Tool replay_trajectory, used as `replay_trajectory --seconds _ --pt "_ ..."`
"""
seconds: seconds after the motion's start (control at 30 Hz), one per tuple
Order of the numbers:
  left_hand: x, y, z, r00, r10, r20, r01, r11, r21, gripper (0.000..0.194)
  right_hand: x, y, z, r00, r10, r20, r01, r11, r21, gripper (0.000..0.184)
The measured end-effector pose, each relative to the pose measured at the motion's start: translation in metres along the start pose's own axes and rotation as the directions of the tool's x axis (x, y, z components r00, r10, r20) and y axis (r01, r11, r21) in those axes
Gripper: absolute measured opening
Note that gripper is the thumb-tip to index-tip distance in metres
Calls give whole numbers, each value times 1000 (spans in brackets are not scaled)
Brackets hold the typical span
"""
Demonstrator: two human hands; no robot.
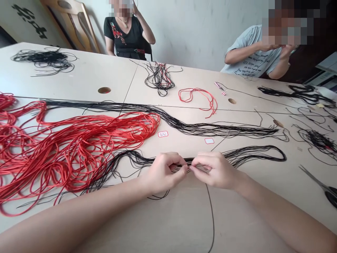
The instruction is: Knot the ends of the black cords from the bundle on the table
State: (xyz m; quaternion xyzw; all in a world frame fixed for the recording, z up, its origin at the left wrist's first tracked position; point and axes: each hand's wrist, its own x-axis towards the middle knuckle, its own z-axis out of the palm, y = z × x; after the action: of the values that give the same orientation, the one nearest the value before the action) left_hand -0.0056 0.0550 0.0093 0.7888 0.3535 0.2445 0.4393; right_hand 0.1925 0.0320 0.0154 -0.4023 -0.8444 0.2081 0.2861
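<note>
My left hand [168, 170] and my right hand [213, 167] meet fingertip to fingertip near the middle of the table. Both are closed in a pinch on a thin black cord [211, 211], whose loose end hangs toward the table's front edge. Exactly how the cord runs between the fingertips is too small to make out. Behind and beneath the hands lies a bundle of black cords [252, 151], looped at its right end. Its left part [129, 156] spreads over a large heap of red cord [86, 147].
Another long black bundle [184, 126] stretches across the table, with two small labels [163, 134] before it. Scissors [322, 186] lie at right. Red cord [197, 90] and tangled black cords [160, 79] lie farther back. Two people [129, 35] sit across the table.
</note>
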Motion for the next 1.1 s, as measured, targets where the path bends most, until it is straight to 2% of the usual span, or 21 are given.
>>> replay_trajectory --seconds 0.07,0.13,0.27,0.33,0.4,0.53,0.67,0.77,0.83,0.97,1.03,1.1 --pt "-1 -1 1 1000 3 -20 -3 1000 25 17 -1 0 2 999 -44 -3 44 999 4 26" --pt "-1 -2 1 1000 11 -25 -10 999 41 14 -1 0 3 999 -33 -24 34 999 18 39" --pt "-2 0 2 999 26 -20 -26 999 32 14 -1 -4 8 982 110 -150 -105 994 43 47" --pt "-1 0 2 999 23 -31 -22 999 24 14 -2 -7 11 970 127 -206 -123 992 30 47" --pt "-1 0 3 999 13 -43 -13 1000 19 13 -4 -10 16 968 93 -234 -92 996 16 46" --pt "-1 0 4 999 9 -50 -9 1000 -1 11 -7 -12 25 967 -67 -245 64 998 -23 44" --pt "-5 2 6 995 64 -78 -64 998 -1 11 -10 -10 28 964 -198 -179 196 980 -34 44" --pt "-8 4 7 990 102 -97 -105 994 -17 11 -14 -9 27 960 -250 -125 252 968 3 43" --pt "-8 5 8 991 88 -98 -93 994 -49 10 -16 -9 24 958 -263 -111 267 963 27 42" --pt "-4 7 6 999 -36 -31 30 985 -172 10 -17 -10 17 975 -181 -132 192 979 73 44" --pt "-1 6 3 994 -110 5 107 954 -279 9 -12 -8 12 983 -95 -159 108 991 74 43" --pt "2 3 1 982 -187 6 173 893 -415 9 -6 -4 3 972 16 -236 -17 1000 -2 33"
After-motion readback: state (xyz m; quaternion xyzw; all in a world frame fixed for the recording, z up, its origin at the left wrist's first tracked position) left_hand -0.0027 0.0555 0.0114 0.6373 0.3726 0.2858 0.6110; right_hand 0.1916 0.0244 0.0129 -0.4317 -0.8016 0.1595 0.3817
